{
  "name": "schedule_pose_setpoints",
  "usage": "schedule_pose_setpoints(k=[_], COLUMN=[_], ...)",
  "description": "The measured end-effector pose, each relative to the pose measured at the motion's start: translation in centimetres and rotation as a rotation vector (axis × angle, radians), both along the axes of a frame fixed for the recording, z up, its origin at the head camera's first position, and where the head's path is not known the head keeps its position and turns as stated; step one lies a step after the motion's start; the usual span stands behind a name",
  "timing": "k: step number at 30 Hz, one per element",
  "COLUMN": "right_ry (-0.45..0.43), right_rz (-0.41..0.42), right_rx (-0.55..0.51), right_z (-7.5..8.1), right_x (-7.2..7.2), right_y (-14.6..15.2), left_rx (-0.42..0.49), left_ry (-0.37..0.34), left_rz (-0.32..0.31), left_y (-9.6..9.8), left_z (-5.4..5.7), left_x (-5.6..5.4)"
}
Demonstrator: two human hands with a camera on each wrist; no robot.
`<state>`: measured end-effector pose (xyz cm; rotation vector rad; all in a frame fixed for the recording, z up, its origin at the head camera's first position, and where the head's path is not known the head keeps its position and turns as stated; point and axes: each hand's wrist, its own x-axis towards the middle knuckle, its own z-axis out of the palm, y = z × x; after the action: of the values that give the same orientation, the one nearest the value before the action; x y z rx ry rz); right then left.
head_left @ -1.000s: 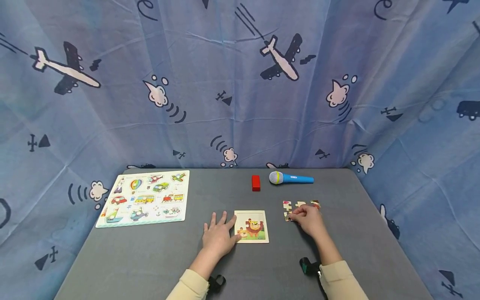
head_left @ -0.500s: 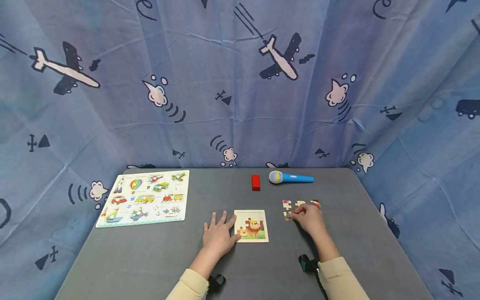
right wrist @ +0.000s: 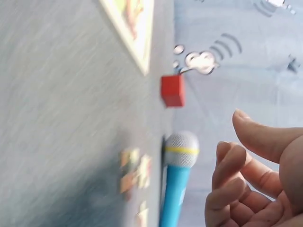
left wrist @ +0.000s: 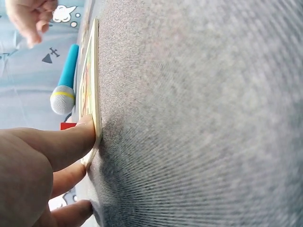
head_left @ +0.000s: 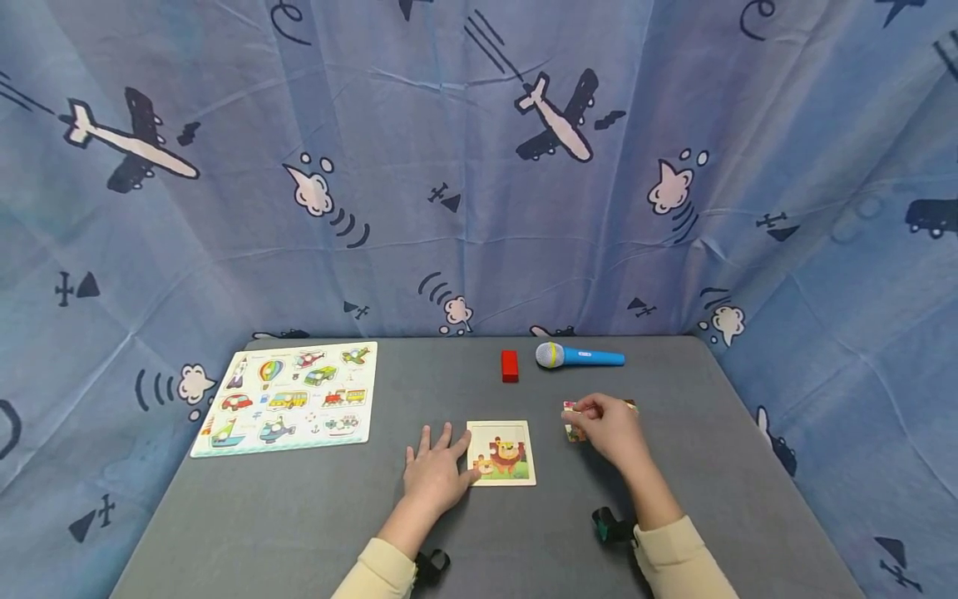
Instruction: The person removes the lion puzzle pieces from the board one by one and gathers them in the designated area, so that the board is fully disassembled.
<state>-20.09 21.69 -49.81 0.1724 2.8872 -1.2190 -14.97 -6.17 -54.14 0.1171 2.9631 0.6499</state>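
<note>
A square wooden puzzle tray, partly filled with lion-picture pieces, lies flat at the middle front of the table. My left hand spreads its fingers at the tray's left side. In the left wrist view its thumb rests on the tray's rim, and a finger touches the edge. My right hand hovers over loose puzzle pieces to the tray's right, hiding several. The right wrist view shows a gap between thumb and curled fingers, with nothing visible in it. Loose pieces lie blurred below.
A blue toy microphone and a red block lie at the back of the table. On the left is a large vehicle picture board. A printed blue curtain hangs behind the table.
My right hand has lifted off the lower-left loose piece and shifted slightly up and left. More of that piece now shows. My left hand and the tray have stayed in place.
</note>
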Motion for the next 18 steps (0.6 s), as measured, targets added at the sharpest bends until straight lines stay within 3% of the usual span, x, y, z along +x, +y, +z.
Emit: schedule_pose_setpoints(k=[7, 13, 18], right_ry=[0.093, 0.149, 0.114], right_rz=[0.065, 0.129, 0.185], right_rx=[-0.057, -0.102, -0.131], right_z=[1.2, 0.5, -0.5], right_x=[0.3, 0.6, 1.1], right_y=[-2.2, -4.2, -6.1], left_rx=[0.008, 0.010, 0.003], left_ry=[0.030, 0.021, 0.017], left_rz=[0.001, 0.005, 0.005], left_y=[0.0, 0.0, 0.0], left_z=[-0.1, -0.1, -0.2], left_x=[0.0, 0.0, 0.0])
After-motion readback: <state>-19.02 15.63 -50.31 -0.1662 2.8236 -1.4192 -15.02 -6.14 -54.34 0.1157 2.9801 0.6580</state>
